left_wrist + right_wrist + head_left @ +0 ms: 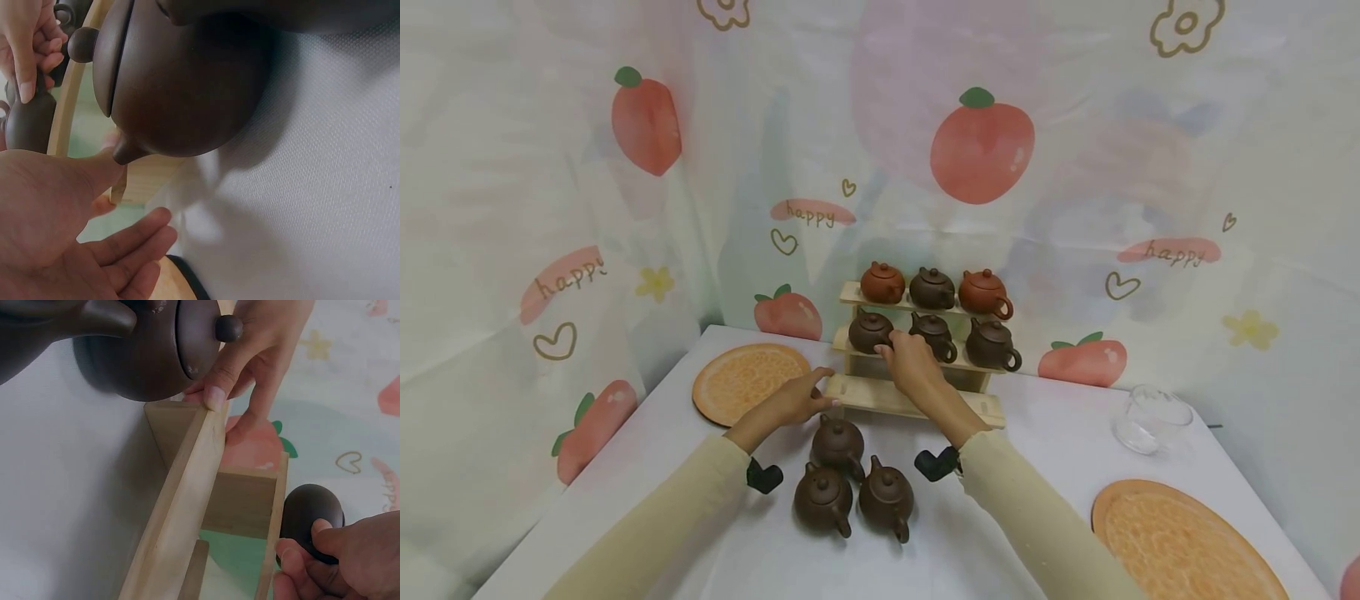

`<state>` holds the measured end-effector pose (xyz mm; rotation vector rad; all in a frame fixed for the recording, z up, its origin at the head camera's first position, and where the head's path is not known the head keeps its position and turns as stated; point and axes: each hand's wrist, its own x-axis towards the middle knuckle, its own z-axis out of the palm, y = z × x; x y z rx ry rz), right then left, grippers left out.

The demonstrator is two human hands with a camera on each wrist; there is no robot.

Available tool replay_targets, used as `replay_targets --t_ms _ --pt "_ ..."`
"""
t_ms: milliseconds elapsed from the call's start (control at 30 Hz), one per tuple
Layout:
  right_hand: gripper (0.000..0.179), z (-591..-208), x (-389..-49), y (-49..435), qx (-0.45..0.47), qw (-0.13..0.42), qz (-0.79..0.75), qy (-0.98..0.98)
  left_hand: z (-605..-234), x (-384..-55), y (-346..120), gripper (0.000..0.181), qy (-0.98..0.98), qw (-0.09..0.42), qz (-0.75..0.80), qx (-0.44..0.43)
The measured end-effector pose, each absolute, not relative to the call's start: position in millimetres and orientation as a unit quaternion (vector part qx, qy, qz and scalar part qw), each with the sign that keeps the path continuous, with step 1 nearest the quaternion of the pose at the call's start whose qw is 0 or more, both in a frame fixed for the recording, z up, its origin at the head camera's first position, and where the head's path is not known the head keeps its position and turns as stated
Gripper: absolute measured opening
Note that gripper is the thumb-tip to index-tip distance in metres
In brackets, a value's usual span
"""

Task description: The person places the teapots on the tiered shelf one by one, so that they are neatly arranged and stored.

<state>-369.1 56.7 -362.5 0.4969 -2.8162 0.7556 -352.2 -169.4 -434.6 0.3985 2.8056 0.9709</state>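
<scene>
A three-tiered wooden display stand [917,402] stands at the back of the table. My right hand [913,364] pinches a dark brown teapot [869,331] at the left end of the middle tier; in the right wrist view, thumb and fingers close on the near side of that teapot [309,509]. At the stand's lowest tier, my left hand [795,399] grips the left end, thumb on the front edge and a finger behind. Three more dark teapots, a rear one [838,442], a left one [823,500] and a right one [886,497], sit close together on the tabletop.
Two reddish teapots, left [882,284] and right [983,293], flank a dark one [932,288] on the top tier. Two dark teapots share the middle tier. Round orange mats lie at left [741,379] and right [1180,542]; a clear glass vessel [1150,421] stands at right.
</scene>
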Motion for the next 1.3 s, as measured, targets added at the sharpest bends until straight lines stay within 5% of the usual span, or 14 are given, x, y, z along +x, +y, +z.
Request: replay_targets --t_ms 500,600,1300 --pt "0.034 -365 -364 63 0.159 0.111 0.244 -0.950 -433 -352 -168 0.060 0.934 0.074 0.324 0.134" --pt "0.047 -369 -352 69 0.168 0.086 0.241 -0.952 -432 -351 -167 0.061 0.933 0.073 0.325 0.133" --pt "0.069 -424 -191 122 0.203 -0.082 0.152 -0.964 -435 -350 -167 0.062 0.936 0.072 0.323 0.125"
